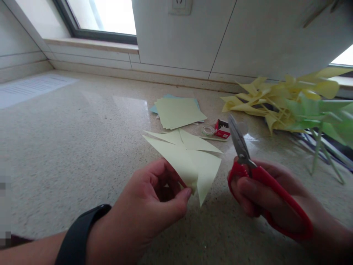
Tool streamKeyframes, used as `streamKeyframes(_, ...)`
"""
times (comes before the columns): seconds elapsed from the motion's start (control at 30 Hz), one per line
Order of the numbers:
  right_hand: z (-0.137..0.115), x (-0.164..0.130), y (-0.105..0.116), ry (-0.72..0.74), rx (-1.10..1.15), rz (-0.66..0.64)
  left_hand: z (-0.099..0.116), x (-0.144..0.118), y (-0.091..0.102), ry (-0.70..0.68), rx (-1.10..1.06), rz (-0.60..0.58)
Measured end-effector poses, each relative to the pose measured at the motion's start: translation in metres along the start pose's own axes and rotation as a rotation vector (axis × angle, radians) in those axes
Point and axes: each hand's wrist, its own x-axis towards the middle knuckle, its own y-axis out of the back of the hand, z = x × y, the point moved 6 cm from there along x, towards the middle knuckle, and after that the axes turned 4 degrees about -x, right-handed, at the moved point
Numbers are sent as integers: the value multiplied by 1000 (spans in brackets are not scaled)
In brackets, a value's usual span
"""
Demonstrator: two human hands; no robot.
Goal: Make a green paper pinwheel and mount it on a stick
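Head view: a pale green cut paper square (pixel 190 160) is pinched at its lower fold by the left hand (pixel 149 206), just above the counter (pixel 68 147). Beside it, the right hand (pixel 264 191) grips red-handled scissors (pixel 256 176), blades closed, pointing up. Paper sheets (pixel 178 112) and pinwheels (pixel 289 103) lie behind.

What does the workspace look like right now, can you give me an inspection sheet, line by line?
Surface: speckled stone counter, glossy.
Job's things: cut pale green paper pinched in left hand; red-handled scissors in right hand, blades together.
Clutter: stack of paper sheets, small red box, white ring, heap of yellow and green paper pinwheels.
Grippers: both hands closed on their items; black wristband on left wrist.
Cables: nothing seen.
Surroundings: window, wall socket.
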Motion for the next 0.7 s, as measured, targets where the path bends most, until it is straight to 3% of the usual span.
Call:
streamKeyframes(0.2, 7, 1, -1, -33, 22, 31, 4, 2, -3, 2, 4, -10)
streamKeyframes(0.5, -2, -2, -3, 77, 22, 138, 6, 2, -6, -8, -23, -77)
streamKeyframes(0.7, 2, 2, -11, 54, 48, 158, 10, 1, -13, -5, 5, -138)
